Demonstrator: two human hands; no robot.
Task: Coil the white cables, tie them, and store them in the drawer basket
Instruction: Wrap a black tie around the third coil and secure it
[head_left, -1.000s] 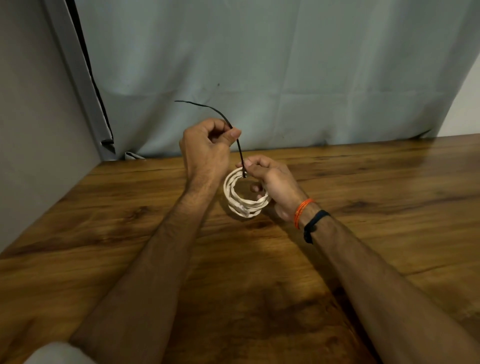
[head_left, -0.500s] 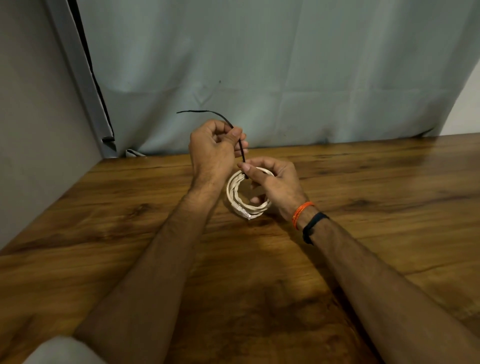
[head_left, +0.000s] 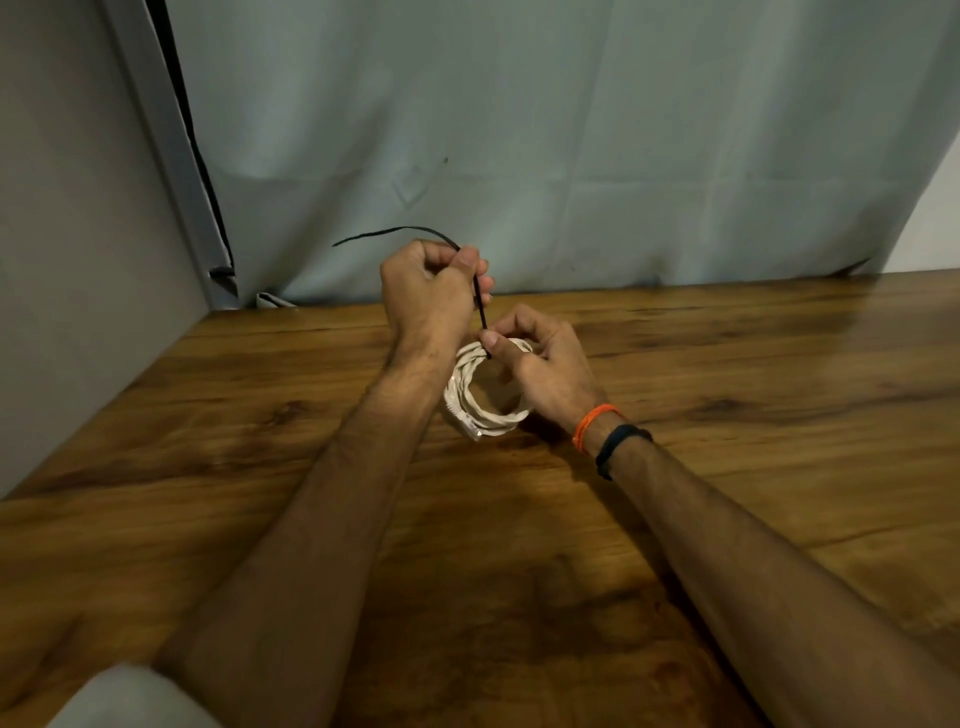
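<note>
One coiled white cable (head_left: 480, 400), held above the wooden table (head_left: 727, 467): right hand (head_left: 540, 358) pinches coil and one black zip tie (head_left: 480, 306), left hand (head_left: 431, 291) grips the tie's tail; grey curtain (head_left: 571, 130) behind.

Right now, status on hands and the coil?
Left hand grips black tie tail. Right hand pinches tie at white coil. Coil held above table. Nothing in the way.
</note>
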